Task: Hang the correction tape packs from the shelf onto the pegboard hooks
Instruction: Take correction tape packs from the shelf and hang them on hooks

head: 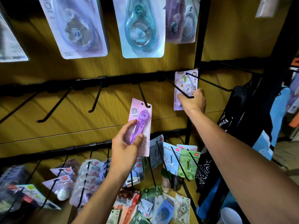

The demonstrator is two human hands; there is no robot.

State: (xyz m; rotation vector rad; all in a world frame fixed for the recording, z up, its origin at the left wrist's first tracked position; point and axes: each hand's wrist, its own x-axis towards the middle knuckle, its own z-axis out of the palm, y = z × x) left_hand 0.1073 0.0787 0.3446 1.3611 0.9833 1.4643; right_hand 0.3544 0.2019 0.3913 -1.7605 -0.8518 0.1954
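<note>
You are standing at a wood-grain display wall (226,29) crossed by black rails with hooks, and you are working two packs at once. Your left hand (125,147) is pinching the purple correction tape pack (140,126) between thumb and fingers, with its punched top just touching the tip of a middle-row hook (143,94); keep tilting the card so the hole meets the upturned tip squarely, then slide it back toward the rail. Your right hand (194,101) is gripping the lower part of the pale cartoon pack (184,89), which is sitting far back on the right-hand hook (208,82); whether it is fully seated you cannot tell from here. The neighbouring hook (178,88) is crossing in front of that pack and your right knuckles, so draw the hand out low and straight. More packs are lying loose on the shelf (193,219) below, and the lower-row hooks (178,160), already loaded, are jutting up near your left forearm. Large blister packs (142,28) are hanging overhead, well apart from your work.
</note>
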